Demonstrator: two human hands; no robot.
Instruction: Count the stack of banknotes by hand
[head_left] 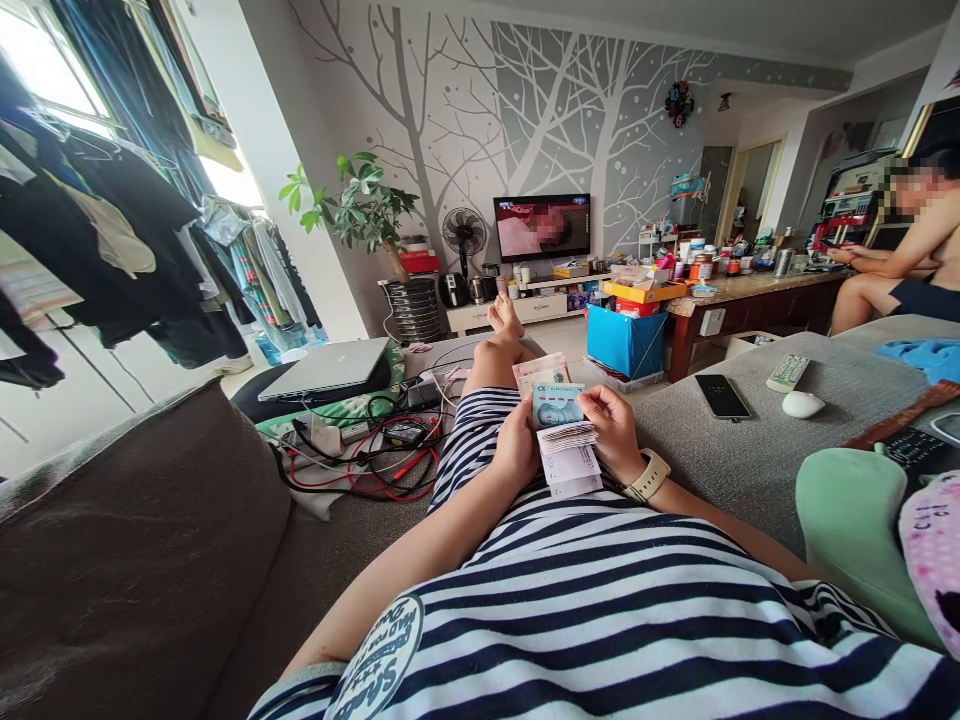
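Over my lap, my left hand (517, 440) is closed round a bundle of folded banknotes (568, 460), their pale ends hanging down towards me. A blue banknote marked 10 (556, 405) stands upright at the front of the bundle. My right hand (613, 432), with a cream watch on the wrist, pinches the right edge of this blue note. Behind it, reddish and brownish banknotes (541, 370) stick up above my left fingers. How many notes there are is hidden by the folds and by my fingers.
On the sofa to my right lie a phone (722, 397), a remote control (789, 373) and a white mouse (802, 404). Tangled cables (375, 455) and a laptop (326, 370) are at my left. Another person (900, 240) sits at the far right beside a cluttered table (705, 310).
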